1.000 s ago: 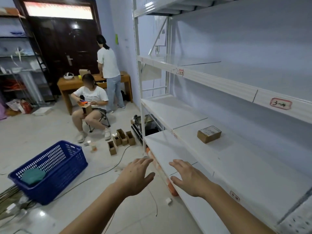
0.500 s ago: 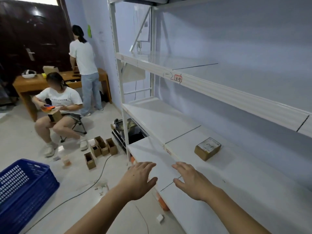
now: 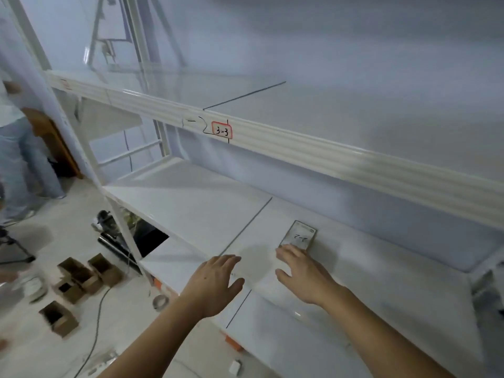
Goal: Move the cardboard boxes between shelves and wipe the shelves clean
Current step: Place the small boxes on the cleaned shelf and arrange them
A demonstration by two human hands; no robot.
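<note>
A small cardboard box [image 3: 299, 236] with a white label on top lies on the middle white shelf [image 3: 191, 203]. My right hand [image 3: 302, 271] reaches over that shelf, fingers spread, its fingertips at the box's near edge; whether they touch it is unclear. My left hand [image 3: 215, 282] hovers open over the shelf's front edge, to the left of the right hand. Above runs the upper shelf [image 3: 313, 148] with a red-framed tag reading 3-3 [image 3: 222, 130]. No cloth is in view.
Several small open cardboard boxes [image 3: 79, 279] stand on the floor at lower left, with a cable [image 3: 95, 331] running past them. A tape roll [image 3: 161, 301] lies by the rack's foot. A person's legs [image 3: 24, 165] stand at far left.
The view has swung right and closer to the rack. Both my hands have moved forward over the middle shelf, and the right hand has reached the small box.
</note>
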